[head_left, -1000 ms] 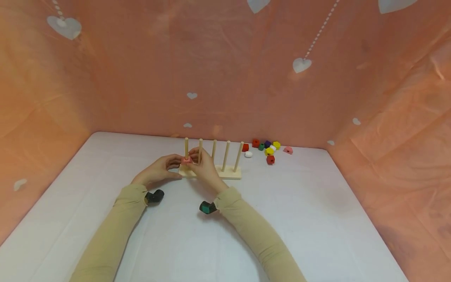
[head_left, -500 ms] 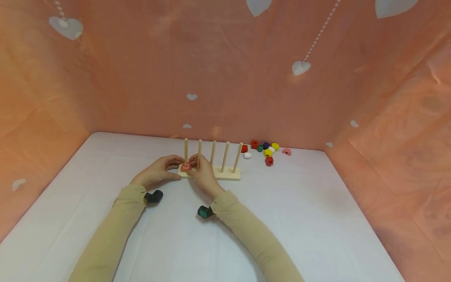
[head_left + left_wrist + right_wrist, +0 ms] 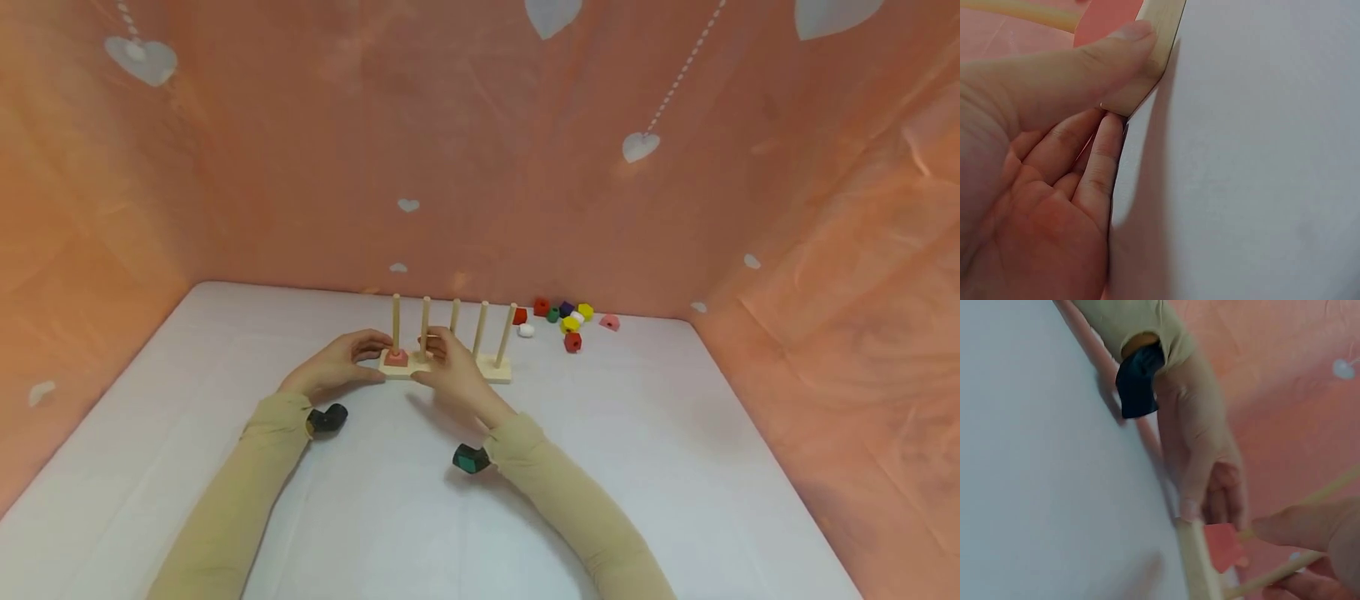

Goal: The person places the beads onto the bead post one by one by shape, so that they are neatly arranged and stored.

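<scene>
My left hand grips the left end of a wooden peg stand, whose base has several upright pegs. In the left wrist view its thumb lies on the edge of the stand's base and its fingers are at the end. A pink block bead sits low on the leftmost peg, down by the base. My right hand is just right of that bead, fingers apart and bent around the second peg's area, holding nothing. The right wrist view shows the pink bead apart from the right hand.
Behind the stand's right end lie loose beads: a white one, red ones, yellow ones, a green one, a purple one and a pink one. Pink cloth walls border the white table.
The pink bead slid down the leftmost peg to the base. My right hand then let go of it and moved right. My left hand stayed on the stand.
</scene>
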Demonstrator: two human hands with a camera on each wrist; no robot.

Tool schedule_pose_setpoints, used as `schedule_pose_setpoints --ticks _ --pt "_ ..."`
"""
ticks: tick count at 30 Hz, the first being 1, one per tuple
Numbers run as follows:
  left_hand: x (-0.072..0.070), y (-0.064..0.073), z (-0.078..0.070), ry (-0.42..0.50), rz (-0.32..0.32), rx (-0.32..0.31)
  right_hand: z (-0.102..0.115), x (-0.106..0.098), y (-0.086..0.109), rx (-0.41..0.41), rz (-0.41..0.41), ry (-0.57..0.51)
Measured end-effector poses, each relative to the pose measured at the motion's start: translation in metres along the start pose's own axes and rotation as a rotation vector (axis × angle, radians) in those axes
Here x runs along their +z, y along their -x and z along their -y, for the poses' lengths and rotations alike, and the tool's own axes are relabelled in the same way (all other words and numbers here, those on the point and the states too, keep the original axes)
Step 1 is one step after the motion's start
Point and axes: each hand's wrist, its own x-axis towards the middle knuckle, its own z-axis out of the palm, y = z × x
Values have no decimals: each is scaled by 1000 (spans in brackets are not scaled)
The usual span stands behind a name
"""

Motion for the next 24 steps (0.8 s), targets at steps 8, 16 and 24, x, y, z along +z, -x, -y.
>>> schedule_pose_setpoints --ticks 8,16,24 --pt "-2 -2 1 8 13 -11 12 -38 34 -9 81 -68" --pt "-4 1 0 3 9 -30 -4 -90 59 9 67 -43" --pt "-7 6 1 45 -12 -78 -28 -152 69 58 -79 70"
